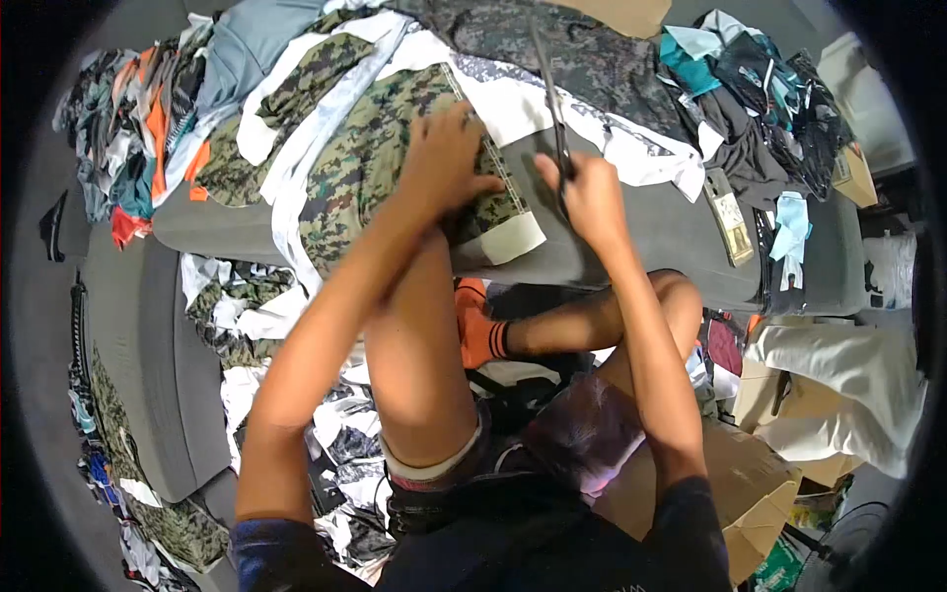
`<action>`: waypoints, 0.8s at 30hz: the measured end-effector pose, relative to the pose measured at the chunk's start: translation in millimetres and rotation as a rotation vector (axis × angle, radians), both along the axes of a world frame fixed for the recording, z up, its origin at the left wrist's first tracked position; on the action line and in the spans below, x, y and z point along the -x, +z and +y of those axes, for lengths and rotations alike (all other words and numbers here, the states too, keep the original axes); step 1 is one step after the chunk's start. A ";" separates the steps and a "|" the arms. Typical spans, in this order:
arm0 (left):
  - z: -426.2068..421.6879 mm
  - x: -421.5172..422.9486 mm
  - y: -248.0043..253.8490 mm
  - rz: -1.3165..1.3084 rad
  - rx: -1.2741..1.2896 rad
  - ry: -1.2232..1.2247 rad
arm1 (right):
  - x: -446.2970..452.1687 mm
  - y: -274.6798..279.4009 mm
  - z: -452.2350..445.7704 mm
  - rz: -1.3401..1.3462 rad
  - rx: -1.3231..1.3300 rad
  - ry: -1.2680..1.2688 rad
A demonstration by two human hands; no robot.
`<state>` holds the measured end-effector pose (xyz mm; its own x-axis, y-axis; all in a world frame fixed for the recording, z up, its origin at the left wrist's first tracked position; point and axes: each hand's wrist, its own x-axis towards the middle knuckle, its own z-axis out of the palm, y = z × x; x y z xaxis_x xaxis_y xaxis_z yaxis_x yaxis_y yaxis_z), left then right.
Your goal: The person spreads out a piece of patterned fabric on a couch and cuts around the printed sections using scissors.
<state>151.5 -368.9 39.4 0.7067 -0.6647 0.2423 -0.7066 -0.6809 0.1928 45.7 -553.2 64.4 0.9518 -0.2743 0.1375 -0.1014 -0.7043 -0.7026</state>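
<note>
My left hand (pixel 441 158) lies on a green camouflage cloth piece (pixel 370 138), palm down, with the thumb held out toward its right edge. A pale stitched strip (pixel 505 176) runs along that edge, and a whitish end (pixel 514 238) shows at the bottom. To the right, my right hand (pixel 592 197) is closed around the handles of a long pair of scissors (pixel 549 84). Its blades point away from me, above white and dark grey camouflage cloth (pixel 592 59). The scissors' handle loops are partly hidden by my fingers.
The cloth rests on a grey sofa seat (pixel 641 237). Orange and grey scraps (pixel 148 109) pile up at left, dark and teal ones (pixel 760 89) at right. A small flat printed item (pixel 729 217) lies near the right. Cardboard boxes (pixel 750 483) and more scraps (pixel 355 464) surround my legs.
</note>
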 end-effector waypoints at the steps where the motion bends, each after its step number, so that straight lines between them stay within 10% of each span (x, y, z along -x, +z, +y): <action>1: -5.0 16.6 12.6 0.027 -0.078 0.018 | -17.8 -0.2 1.9 -0.025 0.130 -0.049; 17: -21.4 112.6 8.1 0.023 -0.339 -0.325 | -28.9 -11.4 0.6 0.137 0.492 -0.149; 24: -19.9 126.6 41.6 0.507 -0.121 -0.483 | 53.7 -9.0 -16.2 0.160 0.352 -0.232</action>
<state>24.8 -388.8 81.1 0.3325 -0.9336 -0.1336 -0.7778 -0.3516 0.5210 -8.0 -569.4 55.4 0.8873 -0.4462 0.1165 -0.3733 -0.8433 -0.3867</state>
